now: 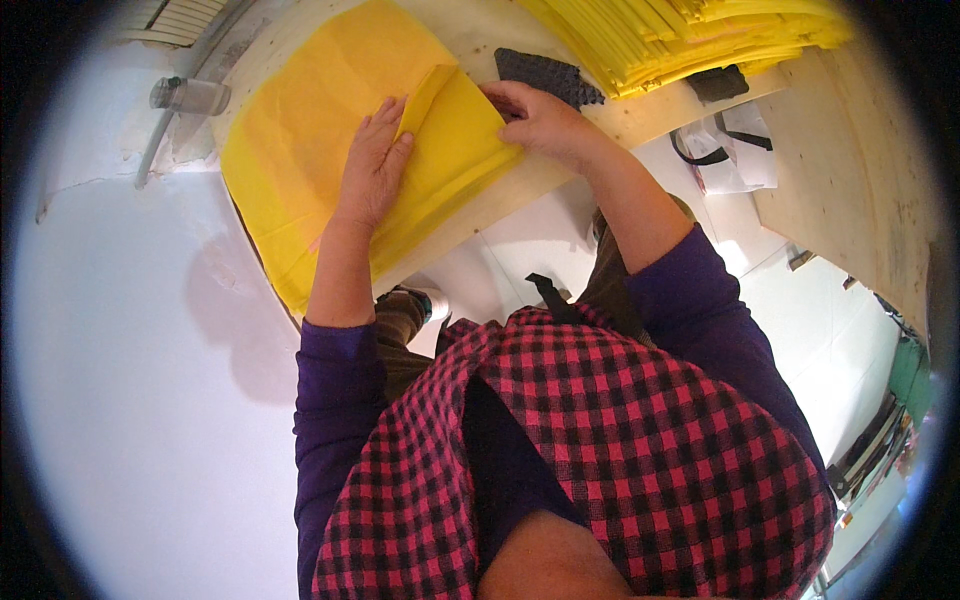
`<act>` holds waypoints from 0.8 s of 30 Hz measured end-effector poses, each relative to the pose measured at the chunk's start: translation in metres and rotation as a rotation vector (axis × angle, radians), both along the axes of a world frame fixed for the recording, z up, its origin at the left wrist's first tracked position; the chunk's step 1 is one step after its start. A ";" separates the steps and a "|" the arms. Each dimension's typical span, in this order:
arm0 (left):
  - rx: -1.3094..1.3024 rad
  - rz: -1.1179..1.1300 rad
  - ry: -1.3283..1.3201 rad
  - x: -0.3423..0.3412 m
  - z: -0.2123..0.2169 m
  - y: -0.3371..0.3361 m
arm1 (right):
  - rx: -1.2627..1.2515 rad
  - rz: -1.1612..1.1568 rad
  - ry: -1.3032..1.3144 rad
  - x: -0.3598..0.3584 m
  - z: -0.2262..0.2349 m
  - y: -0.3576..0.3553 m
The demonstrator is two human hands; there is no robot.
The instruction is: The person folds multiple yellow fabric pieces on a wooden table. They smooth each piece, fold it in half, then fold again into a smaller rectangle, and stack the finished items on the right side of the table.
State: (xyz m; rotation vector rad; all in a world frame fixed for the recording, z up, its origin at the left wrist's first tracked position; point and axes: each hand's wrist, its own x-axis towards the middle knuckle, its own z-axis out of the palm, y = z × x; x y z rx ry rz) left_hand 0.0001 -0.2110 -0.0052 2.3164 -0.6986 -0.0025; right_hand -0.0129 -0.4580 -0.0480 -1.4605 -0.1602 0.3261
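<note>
A large yellow sheet (285, 130), thin and cloth-like, lies across the wooden table with a more orange area in its middle. At its right side a strip is turned up into a folded flap (455, 125). My left hand (374, 165) rests on the sheet, fingers stretched out, its thumb beside the flap's left edge. My right hand (548, 122) pinches the flap's right edge between thumb and fingers; its fingertips are partly hidden.
A stack of folded yellow sheets (690, 40) stands at the far right of the table (650, 120). Near it lie a dark grey textured cloth (545, 75) and another dark piece (718, 83). A white bag with black handles (735, 150) sits beyond the table's right edge. A clear cylindrical container (190, 96) is at left.
</note>
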 end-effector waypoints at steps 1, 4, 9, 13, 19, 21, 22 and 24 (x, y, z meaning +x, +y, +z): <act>0.005 0.003 -0.005 0.000 0.000 0.000 | -0.005 -0.003 0.017 0.000 0.001 0.000; 0.014 0.003 -0.007 0.000 0.000 0.000 | 0.011 -0.010 0.070 -0.001 0.006 0.001; 0.014 -0.002 -0.009 0.000 -0.001 0.000 | 0.031 -0.009 0.104 -0.002 0.014 0.001; 0.010 -0.004 -0.019 0.001 -0.002 0.000 | 0.054 -0.021 0.112 -0.003 0.018 0.000; 0.015 -0.015 -0.022 0.002 -0.003 0.001 | 0.074 -0.028 0.113 -0.002 0.018 0.000; 0.008 -0.016 -0.014 0.002 -0.002 0.001 | 0.069 -0.032 0.109 -0.001 0.017 -0.001; 0.008 -0.011 -0.006 0.002 -0.002 0.001 | 0.058 -0.031 0.111 -0.001 0.016 -0.001; 0.011 -0.006 -0.007 0.001 -0.002 0.000 | 0.024 -0.034 0.102 0.000 0.014 -0.001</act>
